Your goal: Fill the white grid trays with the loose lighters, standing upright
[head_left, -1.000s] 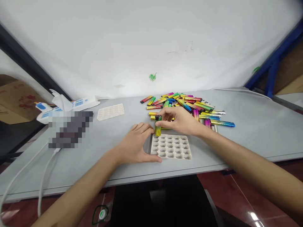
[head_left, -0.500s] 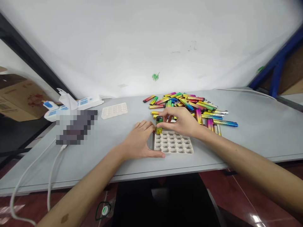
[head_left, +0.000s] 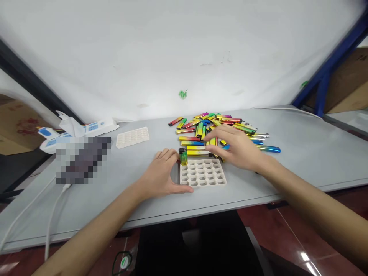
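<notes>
A white tray with rows of holes [head_left: 202, 173] lies on the grey table near its front edge. One yellow-green lighter [head_left: 183, 156] stands upright in the tray's far left corner hole. My left hand [head_left: 161, 174] rests against the tray's left side, fingers curved round its edge and thumb along the front. My right hand [head_left: 238, 147] hovers with fingers spread over a pile of colourful lighters [head_left: 218, 130] behind the tray, holding nothing.
A second white tray [head_left: 132, 137] lies further back on the left. Behind it sit a white power strip [head_left: 94, 127], white paper and a blurred dark patch. White cables [head_left: 54, 214] trail over the table's left front. A white wall stands behind the table.
My right hand let go of the yellow-green lighter, which now stands in the tray's corner hole, and moved right and back over the pile. My left hand stayed at the tray.
</notes>
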`<state>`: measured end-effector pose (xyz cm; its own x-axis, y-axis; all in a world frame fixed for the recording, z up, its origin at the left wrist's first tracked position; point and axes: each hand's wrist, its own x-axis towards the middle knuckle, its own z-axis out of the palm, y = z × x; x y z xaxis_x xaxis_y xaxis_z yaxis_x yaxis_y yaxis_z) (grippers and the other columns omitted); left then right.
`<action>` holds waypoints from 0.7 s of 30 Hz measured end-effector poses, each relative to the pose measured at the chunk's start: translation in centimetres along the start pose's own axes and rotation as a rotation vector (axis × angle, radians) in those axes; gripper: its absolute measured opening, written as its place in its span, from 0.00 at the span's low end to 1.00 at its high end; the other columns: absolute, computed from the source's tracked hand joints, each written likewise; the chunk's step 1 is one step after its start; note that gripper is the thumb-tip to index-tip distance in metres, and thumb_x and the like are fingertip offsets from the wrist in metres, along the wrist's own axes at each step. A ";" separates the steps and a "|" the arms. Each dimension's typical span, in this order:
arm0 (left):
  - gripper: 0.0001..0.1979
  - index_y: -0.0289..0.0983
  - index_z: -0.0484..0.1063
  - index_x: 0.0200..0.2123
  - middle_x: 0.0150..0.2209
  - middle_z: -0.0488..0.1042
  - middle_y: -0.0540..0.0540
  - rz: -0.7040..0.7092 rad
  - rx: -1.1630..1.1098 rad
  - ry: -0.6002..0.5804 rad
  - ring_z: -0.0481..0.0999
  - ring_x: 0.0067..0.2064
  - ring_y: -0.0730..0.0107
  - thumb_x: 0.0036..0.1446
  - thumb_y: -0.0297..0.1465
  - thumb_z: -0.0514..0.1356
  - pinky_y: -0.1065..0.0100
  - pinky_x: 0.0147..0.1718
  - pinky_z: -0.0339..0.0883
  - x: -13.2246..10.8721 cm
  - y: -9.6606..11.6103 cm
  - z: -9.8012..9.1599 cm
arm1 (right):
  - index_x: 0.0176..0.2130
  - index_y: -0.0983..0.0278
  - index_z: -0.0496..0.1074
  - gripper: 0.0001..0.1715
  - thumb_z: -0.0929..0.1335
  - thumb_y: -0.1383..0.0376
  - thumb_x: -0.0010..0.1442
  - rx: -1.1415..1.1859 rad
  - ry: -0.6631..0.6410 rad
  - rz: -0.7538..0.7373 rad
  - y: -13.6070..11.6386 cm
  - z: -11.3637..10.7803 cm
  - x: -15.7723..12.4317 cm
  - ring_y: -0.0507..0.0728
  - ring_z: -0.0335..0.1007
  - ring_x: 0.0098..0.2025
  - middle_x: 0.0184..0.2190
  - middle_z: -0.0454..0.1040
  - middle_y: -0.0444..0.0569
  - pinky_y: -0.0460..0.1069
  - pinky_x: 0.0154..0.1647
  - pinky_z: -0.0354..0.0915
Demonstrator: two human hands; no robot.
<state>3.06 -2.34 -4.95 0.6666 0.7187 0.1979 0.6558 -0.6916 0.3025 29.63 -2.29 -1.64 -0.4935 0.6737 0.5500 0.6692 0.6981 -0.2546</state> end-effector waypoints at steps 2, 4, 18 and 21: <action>0.37 0.38 0.66 0.42 0.44 0.68 0.42 -0.013 -0.003 0.005 0.65 0.44 0.55 0.42 0.63 0.62 0.52 0.46 0.61 0.1 -0.1 0.1 | 0.49 0.61 0.74 0.18 0.65 0.54 0.66 -0.088 -0.040 0.028 0.7 -1.1 -2.3 0.64 0.69 0.54 0.49 0.77 0.53 0.61 0.56 0.65; 0.37 0.38 0.66 0.43 0.44 0.69 0.42 -0.024 -0.010 0.006 0.65 0.44 0.55 0.42 0.63 0.62 0.52 0.46 0.61 0.3 -0.1 0.2 | 0.56 0.60 0.71 0.27 0.66 0.50 0.64 -0.209 -0.155 0.054 1.6 -1.5 -4.7 0.69 0.60 0.64 0.58 0.72 0.55 0.67 0.63 0.57; 0.36 0.37 0.64 0.40 0.44 0.69 0.42 -0.145 0.072 0.046 0.67 0.46 0.52 0.45 0.64 0.59 0.50 0.47 0.61 0.4 0.3 0.6 | 0.65 0.59 0.63 0.34 0.60 0.47 0.66 -0.341 -0.297 0.204 4.4 0.3 -6.4 0.68 0.44 0.72 0.67 0.60 0.54 0.66 0.69 0.49; 0.36 0.38 0.64 0.42 0.45 0.69 0.42 -0.169 0.091 0.067 0.67 0.47 0.51 0.46 0.64 0.58 0.50 0.48 0.61 0.5 0.2 0.7 | 0.64 0.59 0.64 0.33 0.60 0.48 0.66 -0.335 -0.284 0.192 4.7 0.4 -6.2 0.68 0.47 0.71 0.66 0.62 0.53 0.66 0.69 0.50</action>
<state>3.79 -2.20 -5.48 0.5211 0.8262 0.2141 0.7878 -0.5621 0.2517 35.56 -3.09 -6.57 -0.4442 0.8552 0.2671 0.8825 0.4691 -0.0346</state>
